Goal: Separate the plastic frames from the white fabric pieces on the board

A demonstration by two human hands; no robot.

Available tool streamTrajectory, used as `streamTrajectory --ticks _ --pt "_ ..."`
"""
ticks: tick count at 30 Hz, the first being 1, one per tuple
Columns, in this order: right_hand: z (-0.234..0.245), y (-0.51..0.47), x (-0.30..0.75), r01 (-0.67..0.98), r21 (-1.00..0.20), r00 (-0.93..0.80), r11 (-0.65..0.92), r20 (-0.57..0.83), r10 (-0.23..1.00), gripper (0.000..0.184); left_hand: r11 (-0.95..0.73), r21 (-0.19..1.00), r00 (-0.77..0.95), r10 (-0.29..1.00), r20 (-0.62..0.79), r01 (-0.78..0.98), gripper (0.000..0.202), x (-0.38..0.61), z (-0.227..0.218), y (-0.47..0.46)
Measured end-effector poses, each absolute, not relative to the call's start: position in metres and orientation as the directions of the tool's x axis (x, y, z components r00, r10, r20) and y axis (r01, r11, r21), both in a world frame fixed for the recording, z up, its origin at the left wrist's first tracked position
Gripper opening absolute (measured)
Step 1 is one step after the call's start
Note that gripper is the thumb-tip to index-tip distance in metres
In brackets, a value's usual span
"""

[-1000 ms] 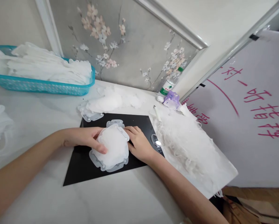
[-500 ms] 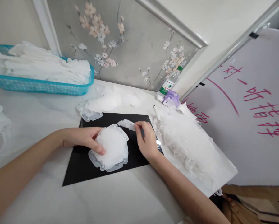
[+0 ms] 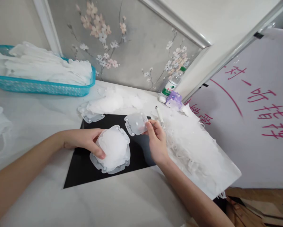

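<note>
My left hand (image 3: 95,143) is closed on the left edge of a stack of white translucent sheets (image 3: 115,148) with scalloped, notched rims, its thumb lying on top. The stack is over a black mat (image 3: 82,175). To its right, my right hand (image 3: 157,135) pinches one thin translucent sheet (image 3: 135,123) by its right edge between thumb and fingers. That sheet is raised above the mat, its broad face turned toward me, with small round spots and grey marks along its rim.
More such pieces (image 3: 91,116) lie behind the mat, beside a white fluffy heap (image 3: 113,102). A blue basket (image 3: 61,90) holds white material at the back left. To the right are a pen (image 3: 159,114), stringy white pieces (image 3: 191,142), a bottle (image 3: 170,86), a purple packet (image 3: 174,100) and a whiteboard (image 3: 257,151).
My right hand has moved slightly right, and the sheet in it has turned from nearly edge-on to face me. The left hand and its stack have hardly moved.
</note>
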State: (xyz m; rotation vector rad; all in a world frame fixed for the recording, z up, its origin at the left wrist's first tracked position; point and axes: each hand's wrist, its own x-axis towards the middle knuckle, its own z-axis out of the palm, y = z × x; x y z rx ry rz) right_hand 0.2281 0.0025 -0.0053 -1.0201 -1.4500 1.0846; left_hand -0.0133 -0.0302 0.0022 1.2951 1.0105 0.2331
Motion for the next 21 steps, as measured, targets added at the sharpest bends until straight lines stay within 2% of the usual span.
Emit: streamTrajectory --ticks 3,5,7,8,10,11,18,21 --pt "-0.006 0.0 0.23 0.089 -0.954 -0.118 0.287 0.276 0.954 0.019 0.315 0.872 0.571 0.663 -0.484 0.374 0.076 -0.013 0.002 -0.03" --pt "-0.007 -0.005 0.231 0.184 -0.865 -0.138 0.466 0.447 0.884 0.015 0.325 0.875 0.57 0.667 -0.481 0.358 0.07 -0.012 0.003 -0.032" --pt "-0.008 -0.012 0.231 0.255 -0.65 -0.331 0.716 0.637 0.696 0.015 0.357 0.879 0.563 0.675 -0.477 0.316 0.059 -0.01 0.006 -0.034" --pt "-0.009 -0.014 0.23 0.248 -0.513 -0.48 0.821 0.671 0.565 0.017 0.378 0.878 0.555 0.681 -0.478 0.293 0.053 -0.009 0.007 -0.036" --pt "-0.01 -0.019 0.228 0.168 -0.304 -0.717 0.938 0.616 0.328 0.018 0.419 0.873 0.534 0.692 -0.485 0.25 0.044 -0.007 0.012 -0.039" --pt "-0.011 -0.02 0.227 0.131 -0.258 -0.773 0.957 0.578 0.261 0.018 0.434 0.87 0.528 0.695 -0.488 0.233 0.043 -0.007 0.014 -0.041" --pt "-0.01 -0.019 0.224 0.09 -0.169 -0.74 0.981 0.649 0.18 0.018 0.439 0.872 0.521 0.704 -0.483 0.216 0.05 -0.009 0.014 -0.042" --pt "-0.012 -0.018 0.227 0.146 -0.188 -0.692 0.971 0.682 0.236 0.022 0.413 0.872 0.484 0.725 -0.489 0.263 0.047 -0.008 0.013 -0.042"
